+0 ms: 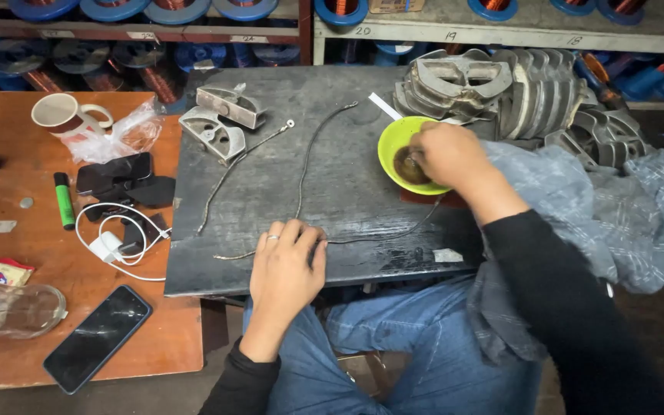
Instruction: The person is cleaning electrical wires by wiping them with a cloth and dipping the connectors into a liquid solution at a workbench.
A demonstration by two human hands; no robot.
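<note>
My left hand (284, 269) lies flat on the near edge of a dark metal work plate (347, 138), its fingers pressing a thin grey wire (378, 237) that runs right toward a bowl. My right hand (446, 154) reaches into a yellow-green bowl (392, 142) of dark liquid, fingertips dipped inside; whether they pinch the wire's end is hidden. Two more braided wires (305, 165) lie loose across the plate. A black sleeve covers each arm.
Grey cast metal parts (220, 123) sit at the plate's back left, a stack of finned castings (516, 92) at back right, a grey cloth (624, 207) beside them. On the wooden table (163, 338) at left: mug, black phone (97, 338), charger, green marker, jar.
</note>
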